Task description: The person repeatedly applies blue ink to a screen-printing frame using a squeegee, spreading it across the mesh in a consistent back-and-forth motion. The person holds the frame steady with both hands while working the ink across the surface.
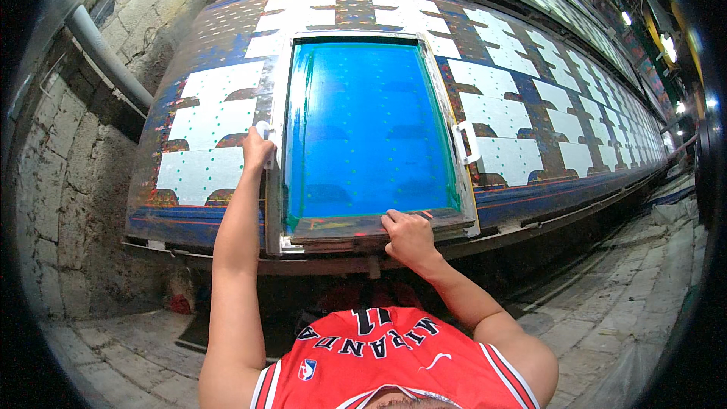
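Holding a pale-edged rectangular screen frame (283,83) by its left side and near edge, the person stood at a long, paint-stained dark blue desk (182,221). The left grip (259,151) was wrapped around a white handle (263,129) on the frame's side. The right grip (410,238) was curled at the dark near bar (341,229); how firmly it was closed could not be told. A matching white looped handle (474,141) on the right side was untouched.

The frame was over the desk's near part, between columns of white notched panels (208,174) marked with green dots. The step in hand seemed to be setting or steadying the frame there; whether it rested flat or was slightly raised was unclear. The next move appeared to call for both sides to be kept level and square to the panels.

The nearest thing to a container was the frame itself: its raised sides enclosed a translucent bright blue sheet (367,117), with a dark green streak (307,98) along the inner left edge. Faint dots and curved dark patches showed through the blue.
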